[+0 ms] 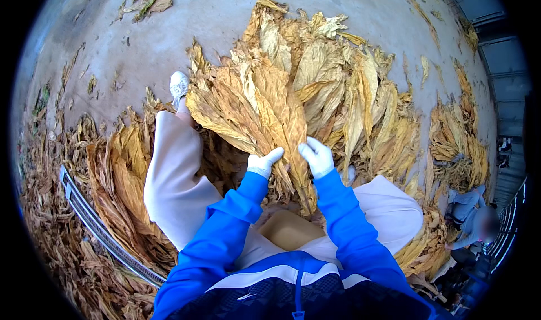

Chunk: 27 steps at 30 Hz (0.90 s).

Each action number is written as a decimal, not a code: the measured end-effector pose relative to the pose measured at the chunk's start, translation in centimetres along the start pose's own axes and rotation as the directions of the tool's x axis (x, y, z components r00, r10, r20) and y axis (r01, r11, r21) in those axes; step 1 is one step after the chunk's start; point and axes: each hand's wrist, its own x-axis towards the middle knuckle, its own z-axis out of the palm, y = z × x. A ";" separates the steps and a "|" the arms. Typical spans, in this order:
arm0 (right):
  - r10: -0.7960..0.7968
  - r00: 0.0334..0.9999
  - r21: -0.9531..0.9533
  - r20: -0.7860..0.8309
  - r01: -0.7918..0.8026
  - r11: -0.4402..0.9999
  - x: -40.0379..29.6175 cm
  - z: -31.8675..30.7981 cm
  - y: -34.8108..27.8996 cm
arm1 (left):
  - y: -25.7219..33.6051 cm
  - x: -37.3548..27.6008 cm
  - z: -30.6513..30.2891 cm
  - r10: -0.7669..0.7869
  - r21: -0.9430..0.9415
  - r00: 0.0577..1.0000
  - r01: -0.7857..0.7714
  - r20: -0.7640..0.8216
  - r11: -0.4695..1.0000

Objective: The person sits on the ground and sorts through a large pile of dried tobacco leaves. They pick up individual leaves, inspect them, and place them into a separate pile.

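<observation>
My left hand (265,160), in a white glove, grips a fanned bunch of dried yellow-brown tobacco leaves (258,104) near its narrow lower end. The thumb lies on top; the other fingers are hidden by the leaves. My right hand (316,156), gloved alike, has its thumb and fingers at the right edge of the same bunch, against a broad orange leaf (291,125). Whether it pinches that leaf is hard to tell. The leaf tips spread away from me, over a large heap of paler dried leaves (359,87).
Browner leaves (122,176) lie in a heap at the left, beside a long slotted plastic or metal strip (105,231). Another leaf pile (456,138) lies at the right, with a bent-over person (469,218) near it. Leaf scraps dot the concrete floor (139,45).
</observation>
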 end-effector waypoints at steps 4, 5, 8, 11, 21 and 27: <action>-0.165 0.943 -0.010 -0.288 0.170 0.985 0.4 -0.9 -0.7 | 1.1 -1.3 0.7 -0.019 -0.120 0.998 0.011 -0.065 0.993; -0.173 0.933 0.050 -0.317 0.199 0.979 0.2 -1.7 -0.6 | 1.6 -1.5 1.0 -0.044 -0.154 0.998 0.036 -0.047 0.987; -0.192 0.907 0.084 -0.376 0.240 0.967 -0.1 -2.9 0.9 | -0.4 -0.2 0.8 -0.035 -0.173 0.997 0.023 -0.066 0.985; -0.126 0.910 0.109 -0.394 0.183 0.977 0.0 -4.1 3.7 | 1.1 -1.5 1.4 -0.142 -0.102 0.990 0.143 0.014 0.984; -0.215 0.890 -0.156 -0.403 0.165 0.974 0.1 -3.5 1.2 | -2.3 0.6 0.0 -0.156 0.133 0.978 0.175 -0.138 0.976; -0.407 0.653 -0.304 -0.639 0.271 0.913 2.2 -11.5 -2.5 | -1.0 -0.2 0.0 0.006 -0.136 0.999 -0.012 -0.044 0.991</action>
